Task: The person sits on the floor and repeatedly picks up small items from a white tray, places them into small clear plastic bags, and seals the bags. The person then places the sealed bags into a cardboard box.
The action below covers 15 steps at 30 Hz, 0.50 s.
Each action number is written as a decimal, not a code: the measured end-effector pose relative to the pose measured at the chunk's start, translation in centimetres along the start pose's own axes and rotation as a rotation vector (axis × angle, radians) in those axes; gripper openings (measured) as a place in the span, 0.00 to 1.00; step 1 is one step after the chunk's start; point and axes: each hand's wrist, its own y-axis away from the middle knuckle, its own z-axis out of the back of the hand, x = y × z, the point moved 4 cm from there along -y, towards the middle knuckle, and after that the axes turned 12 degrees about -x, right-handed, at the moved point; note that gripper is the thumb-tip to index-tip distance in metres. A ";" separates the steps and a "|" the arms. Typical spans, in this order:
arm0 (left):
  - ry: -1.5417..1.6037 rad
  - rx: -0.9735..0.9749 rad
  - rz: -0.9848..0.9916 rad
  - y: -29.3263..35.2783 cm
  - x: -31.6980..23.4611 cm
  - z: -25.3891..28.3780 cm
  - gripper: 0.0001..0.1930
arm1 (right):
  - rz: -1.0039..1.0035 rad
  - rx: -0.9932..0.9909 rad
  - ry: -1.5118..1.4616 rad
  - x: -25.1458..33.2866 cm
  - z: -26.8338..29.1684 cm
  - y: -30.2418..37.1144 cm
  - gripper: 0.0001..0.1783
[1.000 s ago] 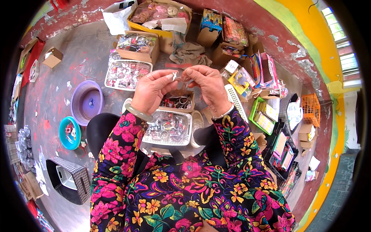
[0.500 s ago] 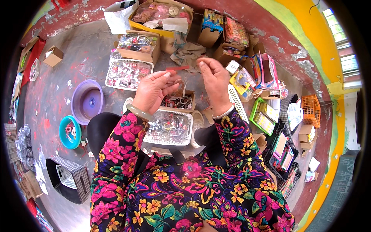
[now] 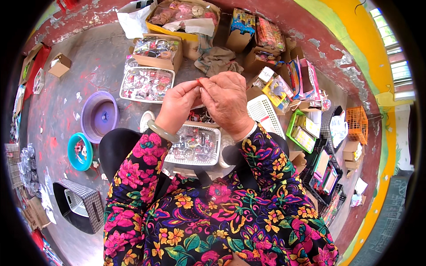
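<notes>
1. Taking 12 o'clock as straight ahead of the wearer and the fingertips as the clock's centre, the left hand (image 3: 178, 101) comes in from about 7 o'clock, its thumb and forefinger pressed together.
2. The right hand (image 3: 228, 99) arrives from about 5 o'clock, back upward, fingers curled in to meet the left hand's tips; whether it pinches anything, I cannot tell.
3. Any small piece being handled would sit where the fingertips meet; the fingers hide it, so its kind and condition cannot be told.
4. At 6 o'clock, just beyond the shoes and partly behind the hands, loose dark and red pieces (image 3: 202, 116) lie unwrapped, apparently still left to handle.
5. Nearer the body, also at 6 o'clock, a white plastic basket (image 3: 191, 163) between the legs holds many clear packets (image 3: 191, 144) with small items inside; these look finished.
6. A second white basket (image 3: 142, 100) at 9 o'clock is full of clear packets too, and an open carton (image 3: 153, 61) at 10 o'clock holds more.
7. Overall, much seems done, judging by these packets; the work at the fingertips looks unfinished, with nothing being laid down.
</notes>
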 end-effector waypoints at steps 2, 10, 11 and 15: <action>-0.043 0.013 -0.048 0.0 0.1 0.0 0.13 | 0.024 0.014 0.041 0.1 0.0 -0.1 0.10; -0.173 0.056 -0.193 0.0 0.4 0.1 0.13 | -0.046 0.108 0.032 -0.9 -0.1 0.2 0.10; -0.178 0.056 -0.191 0.0 0.4 0.1 0.13 | -0.015 0.093 0.043 -0.7 0.1 0.1 0.10; -0.217 0.071 -0.154 -0.2 0.7 0.1 0.13 | 0.065 0.071 0.082 -0.1 0.0 0.3 0.09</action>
